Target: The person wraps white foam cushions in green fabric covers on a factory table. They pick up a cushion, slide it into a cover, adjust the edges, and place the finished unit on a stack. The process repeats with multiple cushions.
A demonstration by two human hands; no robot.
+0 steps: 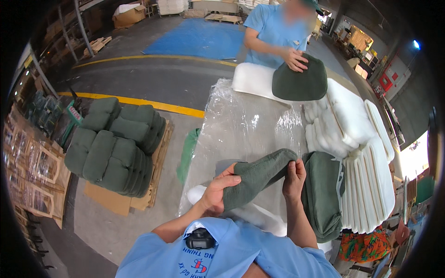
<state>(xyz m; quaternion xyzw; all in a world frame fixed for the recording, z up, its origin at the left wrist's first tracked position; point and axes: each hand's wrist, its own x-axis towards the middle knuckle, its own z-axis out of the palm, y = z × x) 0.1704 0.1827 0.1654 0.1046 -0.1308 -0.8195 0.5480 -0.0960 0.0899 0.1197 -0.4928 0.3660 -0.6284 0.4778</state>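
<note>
Between my hands is a dark green fabric cushion cover (257,178), held up over the near edge of the table. My left hand (215,189) grips its left end, thumb on top. My right hand (293,176) pinches its upper right corner. A white foam pad (262,217) lies beneath the cover, partly hidden by it and by my body. Close to my right hand sits a stack of folded dark green covers (321,197). Across the table, a co-worker's hand (295,59) rests on a dark green seat cushion (300,83) beside a white pad (254,78).
The table (241,123) is wrapped in clear plastic. Stacked white foam pads (368,185) line its right side, with more white pads (343,116) behind. At left, green cushions (109,155) are piled on a pallet (161,162). A green cloth strip (187,155) hangs by the table's left edge.
</note>
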